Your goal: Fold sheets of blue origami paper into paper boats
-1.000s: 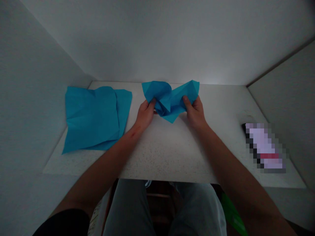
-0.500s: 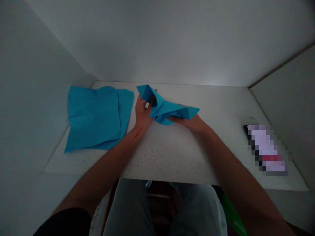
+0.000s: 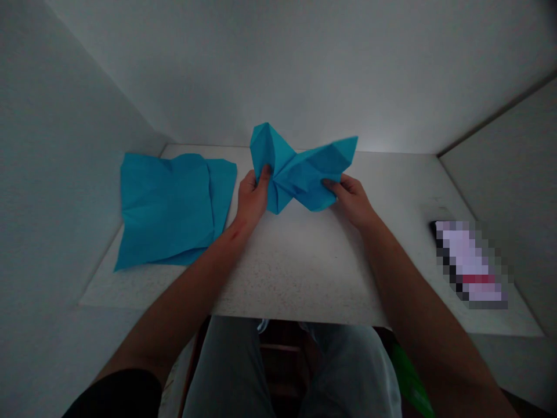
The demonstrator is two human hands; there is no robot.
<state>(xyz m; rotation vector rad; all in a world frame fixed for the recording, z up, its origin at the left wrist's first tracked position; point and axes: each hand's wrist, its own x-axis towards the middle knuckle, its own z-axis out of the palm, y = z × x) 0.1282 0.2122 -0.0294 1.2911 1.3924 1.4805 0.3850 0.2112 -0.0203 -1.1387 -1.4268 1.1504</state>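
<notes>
A folded piece of blue paper (image 3: 300, 171), bow-shaped with creases meeting near its pinched middle, is held up over the white tabletop (image 3: 296, 267). My left hand (image 3: 255, 191) grips its left part, thumb on the near face and the other fingers mostly behind. At the right wing, my right hand (image 3: 350, 197) pinches the lower edge between thumb and fingers. Left of my left hand lie overlapping blue sheets (image 3: 167, 203), slightly wrinkled, apart from the held paper.
On the right of the tabletop lies a flat, pixelated object (image 3: 472, 264) with a dark edge. Pale walls (image 3: 304, 69) enclose the table at the back and both sides. My legs (image 3: 235, 366) are under the front edge, near a green item (image 3: 411, 377).
The blue paper has been raised and turned so its creased face shows, its wings spread wider. My right hand has shifted to the right wing's lower edge. The sheets at left stayed put.
</notes>
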